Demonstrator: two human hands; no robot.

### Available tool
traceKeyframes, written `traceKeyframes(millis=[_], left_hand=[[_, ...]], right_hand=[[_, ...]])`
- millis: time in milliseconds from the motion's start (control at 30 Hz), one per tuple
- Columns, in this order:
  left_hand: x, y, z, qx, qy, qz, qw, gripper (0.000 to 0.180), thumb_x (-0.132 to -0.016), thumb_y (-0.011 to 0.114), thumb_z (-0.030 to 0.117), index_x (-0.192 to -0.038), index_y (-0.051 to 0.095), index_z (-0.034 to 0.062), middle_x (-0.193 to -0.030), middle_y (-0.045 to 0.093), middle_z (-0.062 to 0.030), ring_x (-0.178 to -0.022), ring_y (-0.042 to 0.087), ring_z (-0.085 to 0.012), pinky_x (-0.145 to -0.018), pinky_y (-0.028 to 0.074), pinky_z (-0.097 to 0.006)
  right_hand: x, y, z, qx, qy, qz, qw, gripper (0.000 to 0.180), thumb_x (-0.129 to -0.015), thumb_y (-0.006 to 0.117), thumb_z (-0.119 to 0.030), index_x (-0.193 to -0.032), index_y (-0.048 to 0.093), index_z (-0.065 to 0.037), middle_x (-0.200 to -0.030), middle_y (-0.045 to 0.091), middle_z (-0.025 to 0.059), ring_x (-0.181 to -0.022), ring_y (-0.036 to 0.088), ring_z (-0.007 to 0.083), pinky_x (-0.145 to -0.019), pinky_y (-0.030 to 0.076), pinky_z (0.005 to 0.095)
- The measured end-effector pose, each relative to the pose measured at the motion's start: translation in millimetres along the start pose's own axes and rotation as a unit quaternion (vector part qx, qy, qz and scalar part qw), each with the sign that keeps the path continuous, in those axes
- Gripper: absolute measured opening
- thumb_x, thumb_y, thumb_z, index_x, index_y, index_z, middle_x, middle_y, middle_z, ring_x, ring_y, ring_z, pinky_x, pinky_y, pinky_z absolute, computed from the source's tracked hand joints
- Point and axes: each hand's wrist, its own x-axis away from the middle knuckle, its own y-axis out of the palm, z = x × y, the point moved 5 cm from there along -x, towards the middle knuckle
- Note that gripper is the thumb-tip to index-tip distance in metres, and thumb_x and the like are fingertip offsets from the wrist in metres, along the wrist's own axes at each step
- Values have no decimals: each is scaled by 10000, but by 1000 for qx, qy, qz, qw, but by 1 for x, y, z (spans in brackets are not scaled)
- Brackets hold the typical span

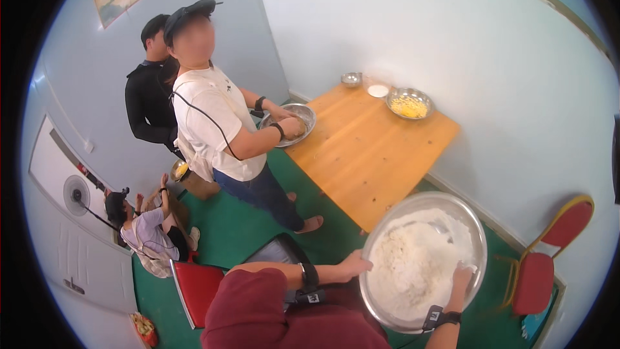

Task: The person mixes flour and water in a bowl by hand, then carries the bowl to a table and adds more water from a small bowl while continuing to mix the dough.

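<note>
A large metal bowl (370, 287) of white flour (403, 258) is in front of me, beyond the near corner of my table; part of the flour is clumped and slightly beige. My left hand (354, 265) grips the bowl's left rim, thumb and fingers closed on it. Inside the right wall, my right hand (461, 278) is curled at the edge of the flour, its fingertips white; what they hold, if anything, is hidden. Whether the bowl rests on something below cannot be seen.
A wooden table (361, 155) carries a bowl of yellow pieces (410, 105), a small metal bowl (351, 79) and a white-filled container (378, 90). A co-worker (219, 123) works both hands in another bowl (310, 116). A red chair (536, 278) stands right; another red chair (194, 291) left.
</note>
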Motion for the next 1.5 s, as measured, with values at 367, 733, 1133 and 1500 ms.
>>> traceKeyframes(millis=[367,733,1133,1500], left_hand=[[-33,-128,154,-72,11,-217,974,373,-663,516,98,-1009,480,-36,-735,506,-81,-639,506,-158,-521,414,-282],[-162,-167,181,-52,-119,-298,946,329,-666,503,-69,-994,528,-93,-892,595,-152,-777,598,-233,-671,490,-309],[-288,-97,127,-158,-135,-405,891,459,-606,516,-88,-1059,439,-86,-981,530,-155,-878,549,-254,-774,449,-332],[-352,-104,84,-206,-98,-457,859,458,-642,478,-61,-1091,404,-113,-1000,519,-171,-901,552,-266,-767,467,-332]], right_hand=[[8,35,-288,107,-259,174,944,352,-824,484,-289,-809,539,59,-805,553,249,-802,520,402,-738,404,461],[132,127,-416,145,-303,-224,915,239,-699,575,-328,-775,614,-105,-744,587,112,-801,546,298,-682,405,455],[168,137,-295,102,96,-177,974,552,-695,622,-342,-1195,464,-168,-1277,357,167,-1149,370,341,-865,342,548],[182,242,-292,-34,176,-161,971,517,-678,631,-360,-1060,522,-28,-1069,496,244,-1007,475,389,-885,351,487]])
